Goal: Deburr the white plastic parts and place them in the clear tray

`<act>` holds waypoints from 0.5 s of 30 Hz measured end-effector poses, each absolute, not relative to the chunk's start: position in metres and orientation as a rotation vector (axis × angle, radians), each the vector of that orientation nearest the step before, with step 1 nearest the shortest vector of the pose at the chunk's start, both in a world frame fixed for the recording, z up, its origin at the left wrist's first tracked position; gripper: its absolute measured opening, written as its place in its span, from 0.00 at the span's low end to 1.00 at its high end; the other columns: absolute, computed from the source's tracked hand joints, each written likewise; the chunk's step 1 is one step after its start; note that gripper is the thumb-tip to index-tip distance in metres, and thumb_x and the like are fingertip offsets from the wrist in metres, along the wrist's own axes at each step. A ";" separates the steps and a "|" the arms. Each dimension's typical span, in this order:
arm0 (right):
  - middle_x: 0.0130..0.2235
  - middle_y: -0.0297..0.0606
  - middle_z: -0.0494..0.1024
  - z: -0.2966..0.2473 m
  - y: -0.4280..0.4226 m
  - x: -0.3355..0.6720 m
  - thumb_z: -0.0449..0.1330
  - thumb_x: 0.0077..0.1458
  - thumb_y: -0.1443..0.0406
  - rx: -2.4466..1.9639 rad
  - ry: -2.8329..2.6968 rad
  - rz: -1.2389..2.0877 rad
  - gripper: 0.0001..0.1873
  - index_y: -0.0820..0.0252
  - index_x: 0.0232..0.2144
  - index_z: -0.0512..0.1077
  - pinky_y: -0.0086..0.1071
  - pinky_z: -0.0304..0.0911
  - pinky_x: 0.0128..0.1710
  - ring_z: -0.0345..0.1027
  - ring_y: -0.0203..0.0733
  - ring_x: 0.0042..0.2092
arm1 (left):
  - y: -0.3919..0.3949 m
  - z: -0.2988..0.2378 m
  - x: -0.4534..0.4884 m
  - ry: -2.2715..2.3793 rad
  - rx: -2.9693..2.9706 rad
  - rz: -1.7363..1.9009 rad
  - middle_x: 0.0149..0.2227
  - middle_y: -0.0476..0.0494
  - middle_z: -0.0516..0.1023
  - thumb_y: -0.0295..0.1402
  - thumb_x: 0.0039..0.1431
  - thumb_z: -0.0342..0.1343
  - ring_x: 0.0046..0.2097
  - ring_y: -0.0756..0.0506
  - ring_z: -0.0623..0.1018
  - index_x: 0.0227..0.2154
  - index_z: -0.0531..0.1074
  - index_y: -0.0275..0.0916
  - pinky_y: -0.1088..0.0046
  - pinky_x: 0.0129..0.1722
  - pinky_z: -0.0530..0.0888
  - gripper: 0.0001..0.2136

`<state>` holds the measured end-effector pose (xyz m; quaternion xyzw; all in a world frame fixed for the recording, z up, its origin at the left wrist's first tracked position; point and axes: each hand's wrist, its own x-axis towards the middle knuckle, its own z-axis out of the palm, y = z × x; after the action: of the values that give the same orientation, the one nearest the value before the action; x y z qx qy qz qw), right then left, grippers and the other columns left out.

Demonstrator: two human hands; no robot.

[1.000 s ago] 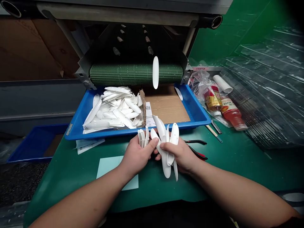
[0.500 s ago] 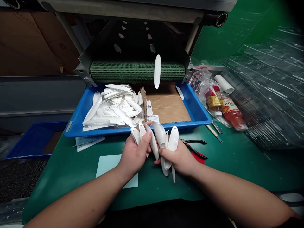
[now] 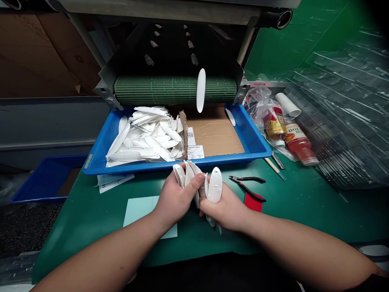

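My left hand is closed around several long, oval white plastic pieces, with the thumb pressed over them. Right beside it, my right hand grips more of the same white pieces; one oval piece stands upright with its small-pegged inner face toward me. The two hands meet over the front of the table, and their bundles touch or overlap in the middle. Fingers hide the lower ends of most pieces. Just beyond them is a blue tray with a heap of matching white pieces on its left side.
A green conveyor belt ends above the tray, with one white piece at its lip. Cardboard lines the tray's right side. Cutting pliers, a red patch, a red-liquid bottle and stacked clear trays are on the right.
My hands have come closer together, and the two bundles of white pieces now meet. The piece between them has been drawn in toward the left bundle.
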<state>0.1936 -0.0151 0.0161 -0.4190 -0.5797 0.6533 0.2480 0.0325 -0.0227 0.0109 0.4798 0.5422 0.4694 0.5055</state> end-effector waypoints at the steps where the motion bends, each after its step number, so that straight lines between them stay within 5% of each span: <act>1: 0.24 0.27 0.74 0.017 -0.015 0.195 0.57 0.46 0.71 -1.132 -1.575 1.800 0.09 0.55 0.33 0.68 0.26 0.64 0.23 0.69 0.36 0.25 | -0.023 0.011 0.033 1.294 1.155 1.127 0.38 0.44 0.78 0.53 0.63 0.63 0.41 0.43 0.78 0.40 0.72 0.38 0.69 0.41 0.74 0.20; 15: 0.26 0.28 0.76 0.027 -0.005 0.207 0.59 0.45 0.66 -1.223 -1.395 1.859 0.21 0.56 0.45 0.71 0.27 0.67 0.21 0.74 0.40 0.24 | -0.022 0.014 0.028 1.392 1.101 1.496 0.33 0.51 0.73 0.44 0.64 0.64 0.32 0.49 0.74 0.42 0.71 0.41 0.74 0.34 0.72 0.13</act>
<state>0.2066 -0.0054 0.0274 -0.4502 -0.5137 0.6845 0.2547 0.0276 -0.0219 0.0143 0.4349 0.5501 0.5911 0.3986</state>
